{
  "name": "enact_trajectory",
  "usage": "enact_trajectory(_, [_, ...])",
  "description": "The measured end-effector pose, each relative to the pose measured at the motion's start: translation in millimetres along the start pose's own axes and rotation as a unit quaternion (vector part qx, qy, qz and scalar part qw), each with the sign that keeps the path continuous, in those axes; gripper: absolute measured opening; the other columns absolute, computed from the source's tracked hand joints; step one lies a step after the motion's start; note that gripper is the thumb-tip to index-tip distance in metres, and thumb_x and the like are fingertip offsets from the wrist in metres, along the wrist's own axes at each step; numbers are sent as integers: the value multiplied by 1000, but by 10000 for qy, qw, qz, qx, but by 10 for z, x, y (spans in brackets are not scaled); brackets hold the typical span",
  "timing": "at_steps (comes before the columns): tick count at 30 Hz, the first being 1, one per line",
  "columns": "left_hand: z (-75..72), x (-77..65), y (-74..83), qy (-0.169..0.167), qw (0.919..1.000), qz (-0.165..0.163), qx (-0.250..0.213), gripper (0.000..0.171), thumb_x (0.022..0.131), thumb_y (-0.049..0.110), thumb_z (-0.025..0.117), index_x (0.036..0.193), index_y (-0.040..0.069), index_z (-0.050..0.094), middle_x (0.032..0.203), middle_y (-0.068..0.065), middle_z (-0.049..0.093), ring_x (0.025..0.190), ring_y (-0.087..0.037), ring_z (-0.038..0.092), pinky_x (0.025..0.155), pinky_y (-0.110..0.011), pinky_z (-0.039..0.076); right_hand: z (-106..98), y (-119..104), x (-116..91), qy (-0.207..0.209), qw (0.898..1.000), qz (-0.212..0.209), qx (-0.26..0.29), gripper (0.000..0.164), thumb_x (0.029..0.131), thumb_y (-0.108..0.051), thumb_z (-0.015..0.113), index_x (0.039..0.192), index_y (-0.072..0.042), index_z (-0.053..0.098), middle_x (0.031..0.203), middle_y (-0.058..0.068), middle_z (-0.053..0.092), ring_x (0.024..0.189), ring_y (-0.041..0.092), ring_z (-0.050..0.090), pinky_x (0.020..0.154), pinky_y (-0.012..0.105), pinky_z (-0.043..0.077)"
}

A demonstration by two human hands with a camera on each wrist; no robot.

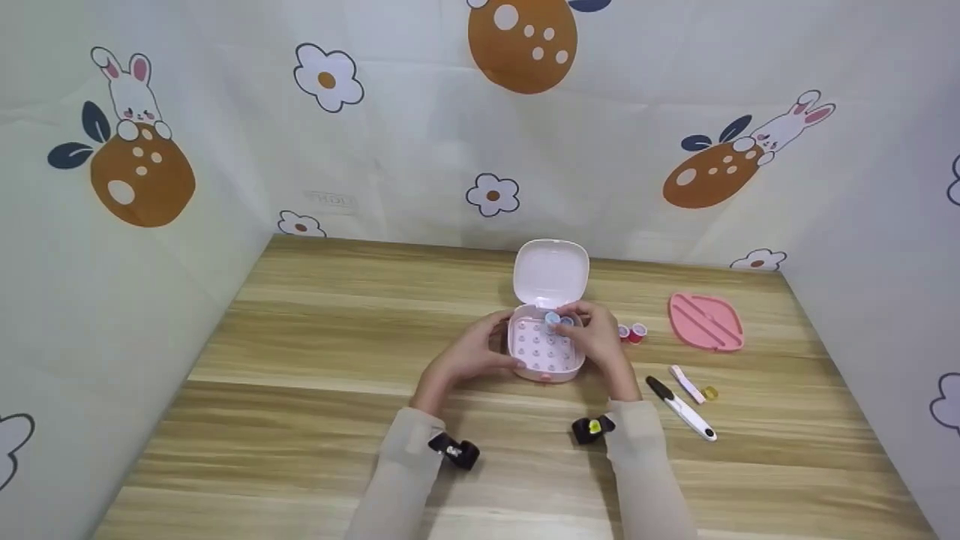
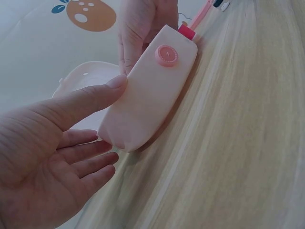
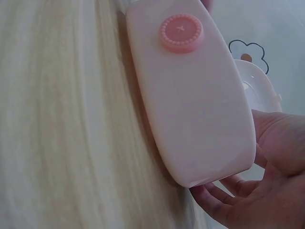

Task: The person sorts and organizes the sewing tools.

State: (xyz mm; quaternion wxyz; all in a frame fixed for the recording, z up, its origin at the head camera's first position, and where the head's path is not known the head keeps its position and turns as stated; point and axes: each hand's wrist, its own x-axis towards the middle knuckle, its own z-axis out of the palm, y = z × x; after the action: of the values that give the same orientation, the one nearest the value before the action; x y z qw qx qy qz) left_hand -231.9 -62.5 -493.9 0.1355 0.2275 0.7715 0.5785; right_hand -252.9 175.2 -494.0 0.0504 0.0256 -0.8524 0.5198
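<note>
A small pale-pink sewing box stands on the table with its lid raised at the back. Pegs rise in rows from its floor. On its left side my left hand grips it, thumb at the near corner and fingers farther back. My right hand reaches over the right rim and pinches a light-blue thread spool near the back right corner. Beside that spool is another bluish spool, partly covered by the fingers. A round pink button catch marks the box's front; this wall hides the spools from both wrist views.
Right of the box are a red thread spool and another partly hidden one. Farther right lie a pink grooved tray, a white strip-like item, a yellowish ring and a black-and-white pen-shaped tool. A patterned cloth stands behind.
</note>
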Motion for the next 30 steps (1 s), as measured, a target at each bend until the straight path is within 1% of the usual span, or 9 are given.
enact_trajectory(5, [-1,0,4,10,10000,22,-44,85,84,-4,83,156,-11,38,157,-31,47,148,-45,44,127,-50,34,9,5,1,54,10000,40,-66,24,82,2,84,104,8,76,104,22,76,83,16,58,81,27,45])
enact_trajectory(9, [-1,4,-3,4,10000,24,-63,85,84,-4,82,156,-10,38,156,-31,48,148,-44,45,127,-50,34,15,7,-4,94,9998,37,-155,22,82,1,85,102,7,77,105,22,77,86,19,60,82,28,45])
enact_trajectory(15, [-4,5,-4,14,10000,-11,-26,85,84,-3,83,156,-10,38,157,-31,47,148,-44,45,126,-50,35,22,6,-10,44,9997,54,-240,21,83,1,84,102,7,77,108,23,77,98,32,66,87,31,47])
enact_trajectory(19, [-3,3,-2,17,10000,-13,-4,86,83,-3,83,156,-11,38,156,-32,47,147,-45,45,126,-50,35,18,13,-5,-12,9997,85,-230,22,84,-1,84,103,6,77,112,23,76,106,36,67,92,35,49])
enact_trajectory(23, [-3,-2,-3,29,10000,-46,29,86,83,-3,83,156,-10,38,157,-31,47,148,-44,45,126,-50,35,13,15,-3,-37,9997,94,-207,23,84,-1,84,104,6,77,112,23,76,107,36,67,94,35,49])
enact_trajectory(30, [-5,-1,-7,12,10000,-50,-22,84,84,-3,82,156,-10,39,156,-30,48,147,-44,45,126,-51,34,-10,6,-13,-72,9997,116,-198,25,83,-2,86,105,6,77,109,22,76,96,29,63,84,28,46])
